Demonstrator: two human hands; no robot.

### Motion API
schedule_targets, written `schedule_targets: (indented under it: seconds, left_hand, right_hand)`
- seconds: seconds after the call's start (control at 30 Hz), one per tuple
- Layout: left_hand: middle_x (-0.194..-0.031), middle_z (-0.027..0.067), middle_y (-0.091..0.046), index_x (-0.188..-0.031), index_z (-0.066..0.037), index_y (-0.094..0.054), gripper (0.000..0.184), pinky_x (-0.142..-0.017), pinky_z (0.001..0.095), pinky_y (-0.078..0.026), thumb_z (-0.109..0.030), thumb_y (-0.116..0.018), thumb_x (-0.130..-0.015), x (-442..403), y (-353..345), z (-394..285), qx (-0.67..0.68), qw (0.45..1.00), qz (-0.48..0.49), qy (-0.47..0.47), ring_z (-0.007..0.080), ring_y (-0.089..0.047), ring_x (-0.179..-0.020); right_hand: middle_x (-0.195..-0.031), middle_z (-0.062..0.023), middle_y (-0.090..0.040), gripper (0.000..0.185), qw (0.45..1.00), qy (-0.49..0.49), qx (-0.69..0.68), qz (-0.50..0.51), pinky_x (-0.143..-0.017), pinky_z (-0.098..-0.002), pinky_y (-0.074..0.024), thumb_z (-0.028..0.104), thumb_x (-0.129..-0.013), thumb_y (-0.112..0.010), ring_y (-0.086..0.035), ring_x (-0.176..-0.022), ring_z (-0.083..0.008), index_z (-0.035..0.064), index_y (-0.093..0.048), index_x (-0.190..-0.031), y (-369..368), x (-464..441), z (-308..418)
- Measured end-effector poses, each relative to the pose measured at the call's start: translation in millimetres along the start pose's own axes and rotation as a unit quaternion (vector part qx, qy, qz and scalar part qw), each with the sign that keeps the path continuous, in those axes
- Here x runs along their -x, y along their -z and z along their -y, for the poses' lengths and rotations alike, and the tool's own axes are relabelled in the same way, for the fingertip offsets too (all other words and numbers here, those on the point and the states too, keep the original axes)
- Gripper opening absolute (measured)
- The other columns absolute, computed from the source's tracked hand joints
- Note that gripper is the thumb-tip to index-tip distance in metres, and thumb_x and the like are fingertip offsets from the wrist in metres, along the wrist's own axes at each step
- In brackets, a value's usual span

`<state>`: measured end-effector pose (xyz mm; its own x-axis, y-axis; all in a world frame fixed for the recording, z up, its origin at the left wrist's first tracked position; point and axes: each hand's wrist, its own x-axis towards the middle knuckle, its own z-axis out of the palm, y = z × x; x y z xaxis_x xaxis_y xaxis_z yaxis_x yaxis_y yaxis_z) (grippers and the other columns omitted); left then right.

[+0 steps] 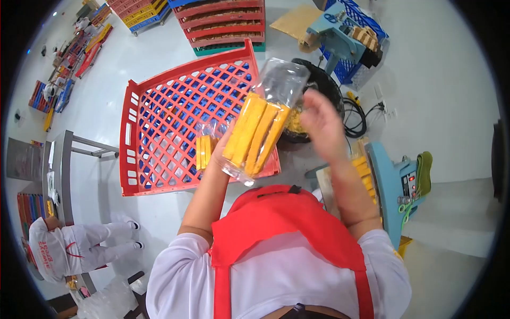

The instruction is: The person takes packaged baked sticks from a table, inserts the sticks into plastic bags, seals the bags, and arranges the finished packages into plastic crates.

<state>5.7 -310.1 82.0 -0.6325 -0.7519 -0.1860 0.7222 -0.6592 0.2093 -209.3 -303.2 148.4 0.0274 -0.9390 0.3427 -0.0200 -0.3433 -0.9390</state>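
My left hand [222, 151] is closed round the side of a clear plastic bag [254, 125] of long yellow sticks, held up in front of my chest. The sticks lie side by side in the bag, and its upper end is see-through with nothing in it. To the right of the bag is my right hand [322, 119], apart from it and smeared by motion, so its fingers cannot be made out well. Behind my left hand, another bag of yellow sticks [202, 151] lies in a red lattice crate [127, 154].
A black-lined bin [332, 87] with yellow pieces stands beyond my right hand. A light-blue machine [390, 196] is close at right, another blue machine [340, 40] at the upper right. Stacked crates [223, 24] rise ahead. A person in white [79, 247] stands at left by a metal table [64, 175].
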Motion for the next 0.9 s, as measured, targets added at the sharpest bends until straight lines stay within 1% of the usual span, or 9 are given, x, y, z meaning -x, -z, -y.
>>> schedule_targets:
  seconds: [0.07,0.13,0.27,0.4,0.47,0.53,0.57,0.67,0.9]
  left_hand:
    - [-0.126,0.0117,-0.041,-0.126,-0.008,-0.037,0.053,-0.098,0.0415,-0.030,-0.044,-0.038,-0.087,5,-2,8,0.006,0.999,0.018,0.032,0.0286,-0.041,-0.115]
    - [-0.126,0.0119,-0.041,-0.126,-0.006,-0.037,0.053,-0.099,0.0422,-0.027,-0.043,-0.037,-0.087,1,-6,13,0.041,0.994,0.052,0.089,0.0295,-0.041,-0.115]
    - [-0.127,0.0158,-0.039,-0.125,-0.003,-0.036,0.064,-0.097,0.0440,-0.031,-0.051,-0.040,-0.083,-1,-6,9,0.060,0.987,0.082,0.126,0.0301,-0.039,-0.117]
    - [-0.130,0.0160,-0.035,-0.129,-0.007,-0.030,0.073,-0.095,0.0423,-0.033,-0.059,-0.040,-0.078,-7,5,-1,-0.051,0.988,0.140,-0.039,0.0295,-0.035,-0.120]
    - [-0.128,0.0147,-0.037,-0.131,-0.008,-0.026,0.071,-0.095,0.0397,-0.034,-0.049,-0.051,-0.078,-10,4,-2,-0.032,0.985,0.168,-0.029,0.0288,-0.038,-0.118]
    - [-0.122,0.0132,-0.042,-0.131,-0.008,-0.024,0.076,-0.095,0.0376,-0.034,-0.035,-0.064,-0.073,-9,-7,2,-0.232,0.959,0.019,-0.161,0.0268,-0.043,-0.113]
    - [-0.118,0.0111,-0.044,-0.133,-0.007,-0.022,0.086,-0.095,0.0358,-0.034,-0.021,-0.072,-0.064,-7,-16,-1,-0.186,0.966,0.037,-0.175,0.0238,-0.045,-0.110]
    - [-0.116,0.0103,-0.045,-0.134,-0.007,-0.019,0.093,-0.094,0.0347,-0.035,-0.018,-0.074,-0.060,4,-29,-15,-0.275,0.917,0.118,-0.265,0.0236,-0.045,-0.110]
    - [-0.122,0.0151,-0.041,-0.135,-0.007,-0.012,0.112,-0.096,0.0355,-0.031,-0.008,-0.080,-0.046,36,-56,-34,-0.363,0.883,0.166,-0.246,0.0256,-0.041,-0.114]
  right_hand:
    - [-0.105,-0.0094,-0.053,0.047,0.996,0.023,0.057,-0.061,-0.083,-0.0265,-0.0388,0.018,-0.078,-0.061,-0.050,-0.094,-0.0132,-0.0023,-0.044,-0.116,22,-25,-6]
    - [-0.095,-0.0047,-0.055,0.035,0.992,-0.095,-0.077,0.028,-0.078,-0.0223,-0.0405,0.011,-0.081,-0.056,-0.052,-0.087,-0.0100,-0.0042,-0.046,-0.111,30,-33,21]
    - [-0.078,-0.0031,-0.058,0.019,0.965,-0.188,0.033,0.180,-0.063,-0.0207,-0.0436,0.008,-0.079,-0.057,-0.054,-0.068,-0.0085,-0.0019,-0.056,-0.095,59,-34,24]
    - [-0.077,-0.0037,-0.058,0.014,0.993,-0.107,-0.004,0.053,-0.057,-0.0184,-0.0442,0.011,-0.078,-0.060,-0.054,-0.068,-0.0059,-0.0016,-0.061,-0.084,49,-12,32]
    - [-0.080,-0.0051,-0.060,0.014,0.997,-0.059,0.018,0.047,-0.059,-0.0184,-0.0450,0.009,-0.078,-0.059,-0.055,-0.073,-0.0071,-0.0022,-0.061,-0.086,39,-2,40]
    - [-0.087,-0.0081,-0.061,0.015,0.984,0.017,-0.026,0.176,-0.065,-0.0213,-0.0464,0.005,-0.079,-0.056,-0.057,-0.083,-0.0117,-0.0022,-0.061,-0.090,32,9,51]
    - [-0.089,-0.0091,-0.061,0.016,0.974,0.042,-0.042,0.220,-0.067,-0.0223,-0.0469,0.004,-0.079,-0.054,-0.057,-0.086,-0.0133,-0.0022,-0.062,-0.092,32,15,54]
    - [-0.097,-0.0123,-0.061,0.022,0.944,-0.056,-0.214,0.244,-0.075,-0.0283,-0.0462,-0.001,-0.079,-0.050,-0.056,-0.096,-0.0197,-0.0016,-0.060,-0.099,44,30,57]
    - [-0.089,-0.0148,-0.061,0.025,0.980,0.097,0.076,0.157,-0.071,-0.0296,-0.0462,-0.004,-0.075,-0.052,-0.059,-0.081,-0.0238,-0.0009,-0.058,-0.099,26,49,62]
